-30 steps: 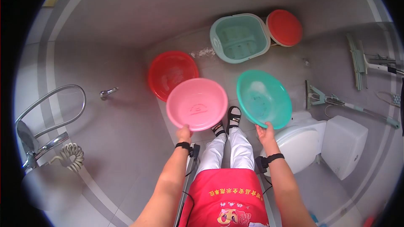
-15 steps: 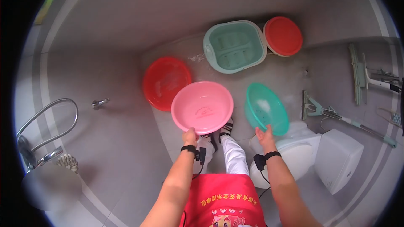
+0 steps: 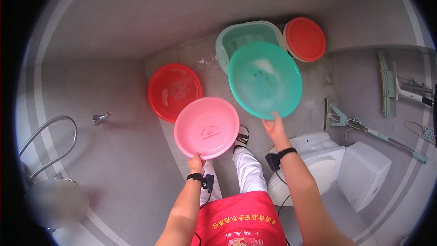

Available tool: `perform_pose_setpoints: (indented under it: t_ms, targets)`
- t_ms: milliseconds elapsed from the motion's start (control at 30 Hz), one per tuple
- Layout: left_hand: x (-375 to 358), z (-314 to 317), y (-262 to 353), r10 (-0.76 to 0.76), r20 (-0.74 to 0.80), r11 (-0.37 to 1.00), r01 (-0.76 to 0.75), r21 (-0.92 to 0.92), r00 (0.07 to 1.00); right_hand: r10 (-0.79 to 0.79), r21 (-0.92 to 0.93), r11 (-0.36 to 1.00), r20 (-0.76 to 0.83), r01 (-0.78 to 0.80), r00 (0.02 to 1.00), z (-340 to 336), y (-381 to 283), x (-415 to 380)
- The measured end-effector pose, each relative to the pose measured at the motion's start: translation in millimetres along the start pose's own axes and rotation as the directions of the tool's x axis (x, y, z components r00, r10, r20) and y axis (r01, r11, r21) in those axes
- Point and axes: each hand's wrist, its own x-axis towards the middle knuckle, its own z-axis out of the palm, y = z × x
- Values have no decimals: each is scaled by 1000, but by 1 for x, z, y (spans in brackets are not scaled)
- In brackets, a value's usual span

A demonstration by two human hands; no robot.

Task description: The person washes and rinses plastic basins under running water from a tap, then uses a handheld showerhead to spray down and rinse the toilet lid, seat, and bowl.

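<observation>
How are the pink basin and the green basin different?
The pink basin has reddish printing on its bottom, while the green basin has dark marks there.
The left hand holds the pink basin; the right hand holds the green basin.
The green basin looks bigger in this view than the pink basin, though it may just be nearer the camera.
Both are round, and each is held by its rim.

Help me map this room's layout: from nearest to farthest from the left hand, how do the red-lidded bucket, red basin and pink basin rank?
1. Pink basin: held at its rim by the left hand.
2. Red basin: beyond it, to the left.
3. Red-lidded bucket: far right, by the back wall.
</observation>
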Motion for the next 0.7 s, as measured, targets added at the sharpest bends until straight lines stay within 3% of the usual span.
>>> perform_pose_setpoints:
  t_ms: [167,267,367,400,467,633,667,700]
  targets:
    - [20,-11,-7,-28,75,999,30,-22,997,-32,-51,998,102,38,994,68,-15,49]
    - [23,-16,-8,-42,100,998,45,-34,994,23,-241,970,209,29,978,112,-22,6]
    - [32,-18,-10,-39,125,996,48,-69,991,146,-734,678,73,-46,987,93,2,8]
    - [31,-16,-9,-23,115,996,33,-84,993,135,-902,432,74,8,988,88,12,-2]
    - [31,-15,-6,-6,140,996,19,-89,990,235,-949,312,36,-41,971,75,36,-30]
    - [40,-13,3,-29,383,995,-10,99,923,419,-739,622,35,-259,907,14,109,-44]
    - [51,-14,2,-44,452,988,-30,154,891,370,-709,655,-4,-264,929,2,119,-41]
    - [59,-14,10,-52,466,995,8,95,883,319,-678,687,-45,-263,947,-5,127,-40]
